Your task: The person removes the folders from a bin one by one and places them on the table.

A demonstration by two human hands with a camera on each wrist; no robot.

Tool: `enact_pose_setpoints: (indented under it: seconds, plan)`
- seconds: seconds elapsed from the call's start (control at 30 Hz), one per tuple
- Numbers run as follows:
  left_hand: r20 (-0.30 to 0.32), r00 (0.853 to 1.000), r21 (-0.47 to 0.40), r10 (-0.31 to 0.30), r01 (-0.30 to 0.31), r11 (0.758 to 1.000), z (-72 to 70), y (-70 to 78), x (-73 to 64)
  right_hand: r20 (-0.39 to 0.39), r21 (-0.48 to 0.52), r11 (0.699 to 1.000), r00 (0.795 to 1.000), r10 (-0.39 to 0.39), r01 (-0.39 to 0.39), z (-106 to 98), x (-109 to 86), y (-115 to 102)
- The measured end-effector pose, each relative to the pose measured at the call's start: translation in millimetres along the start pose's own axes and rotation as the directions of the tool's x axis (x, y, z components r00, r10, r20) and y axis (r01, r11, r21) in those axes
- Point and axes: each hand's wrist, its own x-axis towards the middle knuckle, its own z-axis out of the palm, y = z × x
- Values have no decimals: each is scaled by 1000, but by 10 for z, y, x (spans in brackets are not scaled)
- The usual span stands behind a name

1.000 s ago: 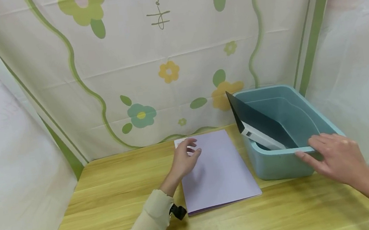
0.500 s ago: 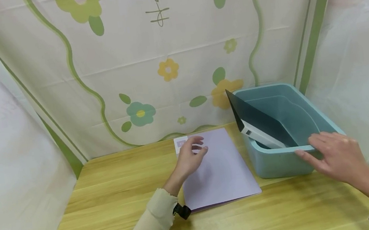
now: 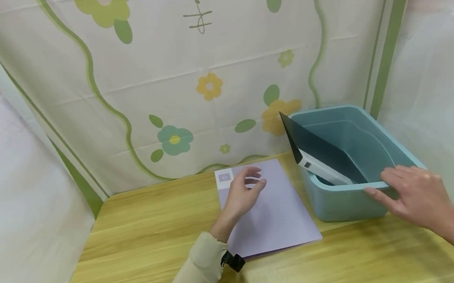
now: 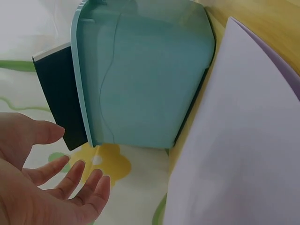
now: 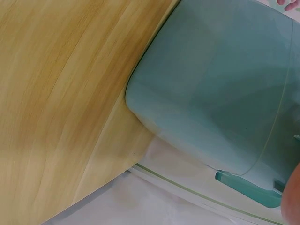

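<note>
My left hand (image 3: 242,195) hovers above a light purple folder (image 3: 280,213) lying on the table, its fingers loosely bent and nothing between them. A white label (image 3: 225,178) sits at the folder's far left corner. In the left wrist view the thumb and fingers of that left hand (image 4: 51,180) are spread apart. My right hand (image 3: 418,191) holds the near rim of a blue-green plastic bin (image 3: 345,205), fingers over the edge and thumb outside. Inside the bin leans a black file binder (image 3: 323,151) with a white spine, its upper corner sticking out past the left rim.
The wooden table (image 3: 146,246) extends left and in front of the folder. A white flowered cloth (image 3: 167,73) hangs behind it, and more cloth hangs at both sides. A green bin handle (image 5: 248,190) shows in the right wrist view.
My left hand has drifted to the right over the folder, uncovering the white label. The right hand stays on the bin's rim, and the bin, binder and folder have not moved.
</note>
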Motion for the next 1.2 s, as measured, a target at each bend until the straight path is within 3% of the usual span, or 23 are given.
enact_pose_setpoints:
  seconds: [0.67,0.87,1.2]
  plan:
    - [47,999,-72,26,-23,997,256,203,60,-26,-5,1000,1000,-2,2,61,-28,30]
    - [55,996,-90,65,-60,994,312,257,77,-22,-7,1000,1000,1,-1,62,-31,45]
    - [97,991,-65,94,-88,994,399,355,117,-24,-9,1000,1000,-4,4,56,-29,36]
